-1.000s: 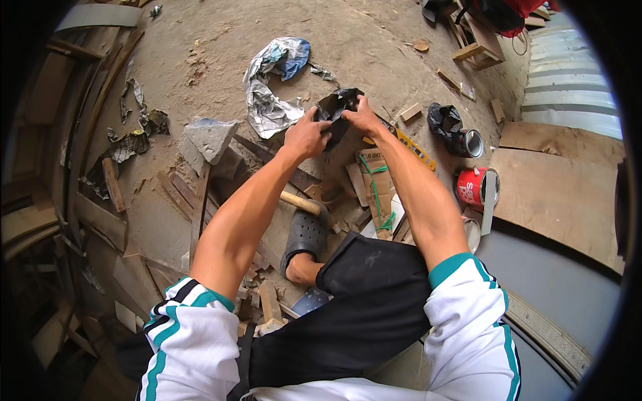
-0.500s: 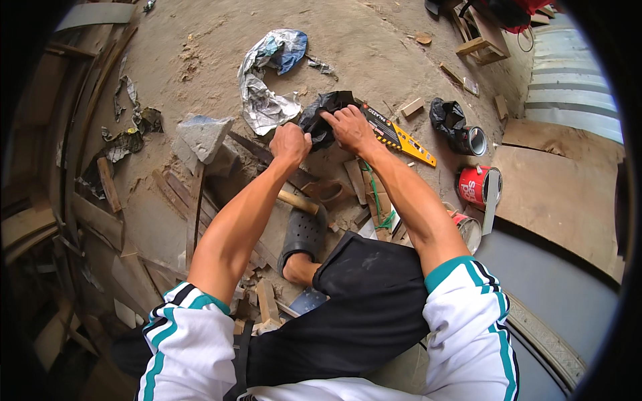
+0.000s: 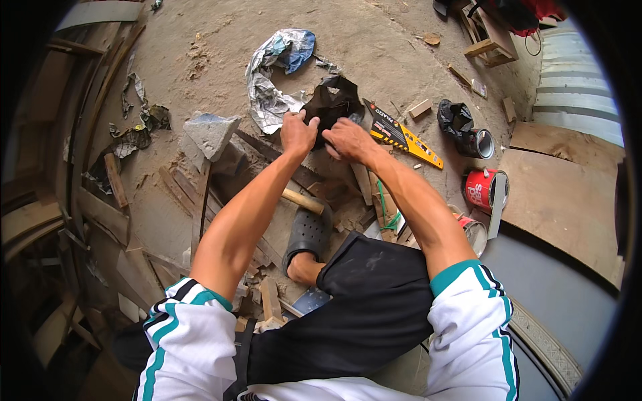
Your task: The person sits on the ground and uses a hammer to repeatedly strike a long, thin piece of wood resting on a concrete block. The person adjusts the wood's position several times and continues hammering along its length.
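Note:
A black plastic bag (image 3: 332, 100) hangs between my hands above the dirt floor, its mouth spread wide and facing up. My left hand (image 3: 299, 133) pinches the bag's near left edge between thumb and fingers. On the near right side, my right hand (image 3: 349, 139) has its fingers curled on the rim, partly hidden behind the knuckles. Just right of the bag lies a handsaw in a black and yellow sleeve (image 3: 404, 137). Crumpled printed sheeting (image 3: 267, 93) curves along the bag's far left side.
A bare saw blade (image 3: 267, 150) and a wooden-handled hammer (image 3: 302, 200) lie near my clog (image 3: 307, 234). At left are a stone block (image 3: 210, 137) and scrap boards. Red paint cans (image 3: 483, 189) and an open can (image 3: 478, 143) stand at right.
The bag has gone from bunched up to spread open. My right hand has moved nearer to me, down along its rim. The view has shifted slightly.

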Available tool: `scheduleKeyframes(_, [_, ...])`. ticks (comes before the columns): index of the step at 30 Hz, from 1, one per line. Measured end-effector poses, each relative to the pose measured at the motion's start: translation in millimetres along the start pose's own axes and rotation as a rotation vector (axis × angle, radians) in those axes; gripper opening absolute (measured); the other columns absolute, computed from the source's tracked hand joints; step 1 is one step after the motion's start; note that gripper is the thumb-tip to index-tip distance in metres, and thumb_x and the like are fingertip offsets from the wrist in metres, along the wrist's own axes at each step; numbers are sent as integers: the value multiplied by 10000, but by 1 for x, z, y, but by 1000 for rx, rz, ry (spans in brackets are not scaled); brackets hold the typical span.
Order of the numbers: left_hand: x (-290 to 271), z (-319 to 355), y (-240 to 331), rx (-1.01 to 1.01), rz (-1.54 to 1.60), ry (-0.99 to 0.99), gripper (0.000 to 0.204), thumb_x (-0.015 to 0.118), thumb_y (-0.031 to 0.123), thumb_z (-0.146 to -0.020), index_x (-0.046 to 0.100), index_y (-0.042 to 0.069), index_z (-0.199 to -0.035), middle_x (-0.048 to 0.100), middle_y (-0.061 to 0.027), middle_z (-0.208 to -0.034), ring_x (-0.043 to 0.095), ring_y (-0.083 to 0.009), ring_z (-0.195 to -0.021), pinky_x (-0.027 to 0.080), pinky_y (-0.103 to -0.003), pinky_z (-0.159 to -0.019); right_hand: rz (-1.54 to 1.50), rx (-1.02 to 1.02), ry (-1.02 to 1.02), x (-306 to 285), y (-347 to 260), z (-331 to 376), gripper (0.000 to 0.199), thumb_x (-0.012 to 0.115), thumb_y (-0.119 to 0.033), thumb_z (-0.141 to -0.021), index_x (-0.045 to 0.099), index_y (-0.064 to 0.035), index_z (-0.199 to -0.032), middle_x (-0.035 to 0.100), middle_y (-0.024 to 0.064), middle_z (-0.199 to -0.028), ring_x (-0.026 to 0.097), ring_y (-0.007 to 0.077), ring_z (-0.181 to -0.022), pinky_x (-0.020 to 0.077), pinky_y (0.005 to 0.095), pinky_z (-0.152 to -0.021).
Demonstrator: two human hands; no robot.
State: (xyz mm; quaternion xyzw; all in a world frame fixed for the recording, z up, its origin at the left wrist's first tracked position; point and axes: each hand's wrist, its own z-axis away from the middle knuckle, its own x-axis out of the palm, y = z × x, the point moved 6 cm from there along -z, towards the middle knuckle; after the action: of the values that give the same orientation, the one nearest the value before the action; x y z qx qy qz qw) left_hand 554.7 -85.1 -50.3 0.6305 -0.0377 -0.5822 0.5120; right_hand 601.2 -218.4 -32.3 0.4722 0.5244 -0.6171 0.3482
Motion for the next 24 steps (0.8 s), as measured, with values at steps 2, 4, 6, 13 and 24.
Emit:
scheduleKeyframes(2, [2,5,-1,25,-52,-8,502,669,186,-804,615,-21,-1258,537,-211,-1231,601,-384,-1071,483,-442,-939,-313,363,-246,24,8,-8,273,521,-276,-882,622,-27,-928,683,236,-904,659,405,-908,501,502,-828])
scheduleKeyframes(4, [3,9,0,32,-77,-55,626,628,60,-741,518,-18,-1352,478,-203,-1277,583,-398,-1095,482,-447,-945,-548,523,-212,42,27,-8,284,506,-256,-878,635,-10,-936,678,270,-963,648,438,-938,506,517,-836])
scheduleKeyframes(6, [-2,15,-6,81,-59,-61,643,635,41,-729,510,-21,-1357,481,-207,-1266,578,-404,-1092,483,-446,-944,-660,678,-180,52,42,-5,260,510,-219,-868,651,-10,-933,674,281,-968,638,450,-954,508,505,-863])
scheduleKeyframes(13, [3,26,-9,179,-43,-159,764,669,57,-693,430,-15,-1415,461,-221,-1298,536,-407,-1164,471,-434,-980,-251,709,-81,84,110,7,509,529,-86,-831,506,-22,-1335,615,267,-1199,620,454,-1060,517,511,-906])
scheduleKeyframes(24, [6,-14,14,305,-65,-191,880,670,10,-675,282,-61,-1462,336,-262,-1448,436,-461,-1273,408,-456,-1069,-221,693,31,54,140,-10,351,581,-132,-842,655,-64,-1179,666,238,-1090,649,428,-989,529,474,-854])
